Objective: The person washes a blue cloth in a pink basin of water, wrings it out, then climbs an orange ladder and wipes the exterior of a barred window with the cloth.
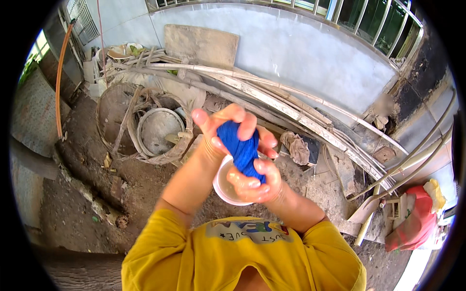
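A bunched, twisted blue cloth [238, 143] is held between my two hands, above a bucket. My left hand [227, 125] grips its upper end, with fingers curled over the top and the thumb sticking out to the left. Around the lower end, my right hand [256, 182] is closed, its thumb and fingers wrapped over the twist. Below the hands stands a white bucket [219, 182] with a pinkish rim, containing cloudy greyish liquid. The hands and cloth hide part of its opening.
Wicker baskets and a round pan [160, 127] lie to the left. Bamboo poles and boards [273, 96] run along the tiled wall. A crumpled brown cloth [295, 147] rests right of the hands. At far right are a shovel [366, 209] and a red bag [413, 222]. A log [87, 196] lies left.
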The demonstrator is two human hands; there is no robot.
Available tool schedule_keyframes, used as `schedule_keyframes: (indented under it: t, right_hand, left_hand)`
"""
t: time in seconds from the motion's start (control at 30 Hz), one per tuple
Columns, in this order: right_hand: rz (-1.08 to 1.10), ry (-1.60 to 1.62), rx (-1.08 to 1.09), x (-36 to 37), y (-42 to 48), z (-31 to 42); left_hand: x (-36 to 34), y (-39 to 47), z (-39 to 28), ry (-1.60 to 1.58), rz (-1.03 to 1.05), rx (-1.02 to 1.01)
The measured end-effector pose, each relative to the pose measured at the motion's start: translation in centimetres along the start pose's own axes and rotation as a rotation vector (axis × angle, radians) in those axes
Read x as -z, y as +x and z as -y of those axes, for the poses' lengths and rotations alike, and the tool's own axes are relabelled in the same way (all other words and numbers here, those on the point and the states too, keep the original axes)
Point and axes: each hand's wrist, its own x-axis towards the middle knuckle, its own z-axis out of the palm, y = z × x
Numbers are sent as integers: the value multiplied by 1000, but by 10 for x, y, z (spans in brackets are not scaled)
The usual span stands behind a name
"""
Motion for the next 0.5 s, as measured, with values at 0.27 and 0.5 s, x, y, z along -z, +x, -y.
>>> schedule_keyframes:
  t: [0.27, 0.5]
  right_hand:
    - [-704, -451, 58, 2, -13, 21]
    - [-1218, -990, -235, 106, -18, 11]
  left_hand:
    - [-13, -11, -9, 578, -1085, 124]
    - [49, -66, 14, 1270, -1239, 669]
